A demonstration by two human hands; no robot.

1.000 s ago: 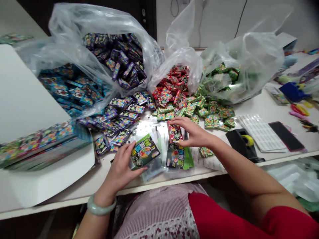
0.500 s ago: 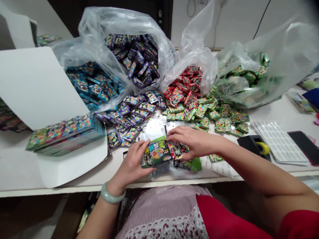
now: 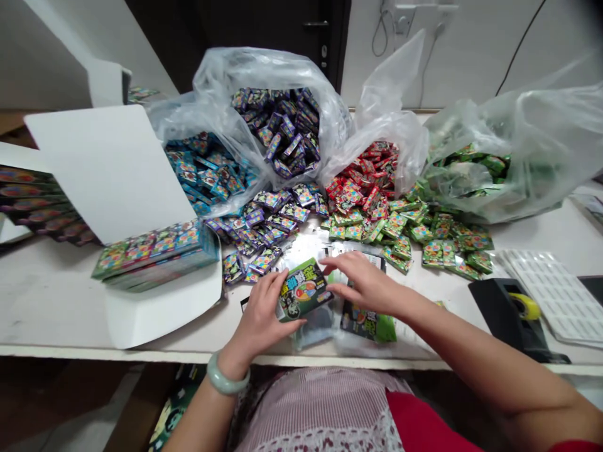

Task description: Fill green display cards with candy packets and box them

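Note:
My left hand (image 3: 264,304) grips a small green and black printed box (image 3: 304,290), fingers behind its upper left side and thumb along the lower edge. At the box's right end is my right hand (image 3: 362,279), its curled fingers and thumb spanning that end. Its hold looks light, and the end itself is partly hidden. Under the right hand lies a flat green and black printed packet (image 3: 365,320). Just beyond the hands are loose purple packets (image 3: 282,213) and green packets (image 3: 400,226).
Clear bags of blue packets (image 3: 202,166), purple packets (image 3: 287,129), red packets (image 3: 370,166) and green packets (image 3: 475,163) line the back. An open white carton (image 3: 117,169) with a row of boxes (image 3: 155,254) stands left. Right are a tape dispenser (image 3: 499,314) and label sheets (image 3: 551,289).
The red and black packet between my right fingers at the box's end no longer shows. The box is tilted more, its right end higher. The camera view has shifted up and left.

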